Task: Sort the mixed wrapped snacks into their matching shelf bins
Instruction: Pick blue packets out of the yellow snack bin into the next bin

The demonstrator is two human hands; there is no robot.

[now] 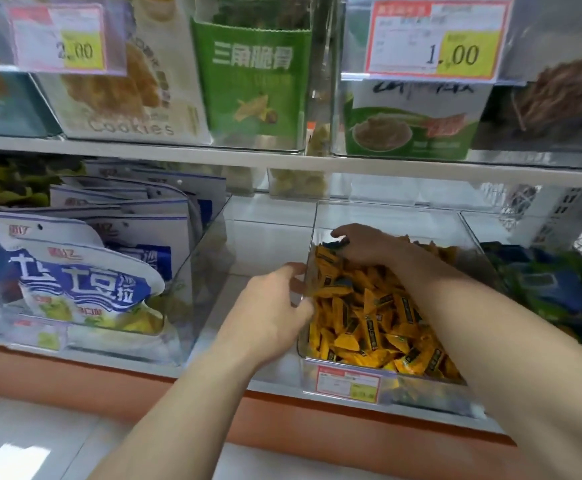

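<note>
Where the lower shelf begins at the left, a clear bin holds upright white-and-blue pouches (85, 271), and above it on the upper shelf stand a cookies pack (120, 84) behind a price tag reading 2.00 (57, 38) and, to its right, a green snack pack (251, 81). Right of the pouches lies a bare stretch of white shelf (265, 233) between bins. Over it reaches the left hand (272, 306), whose thumb and fingers are curled around the left wall of the clear bin (386, 216) in the middle, gripping its edge. That bin is heaped with small yellow wrapped snacks (369, 317), and a small price label sits on its front lip. The right hand (365, 245) is down inside the bin near the rear left corner, resting on the yellow heap, its fingers bent down over a dark blue wrapped snack (334, 244) and pinching it; blur hides the exact grip. Above, on the upper shelf, hangs a price tag reading 1.00 (438, 39). Farthest right, the neighbouring bin holds blue and green wrapped snacks (542, 289), just beside the yellow ones with the clear wall between them.
</note>
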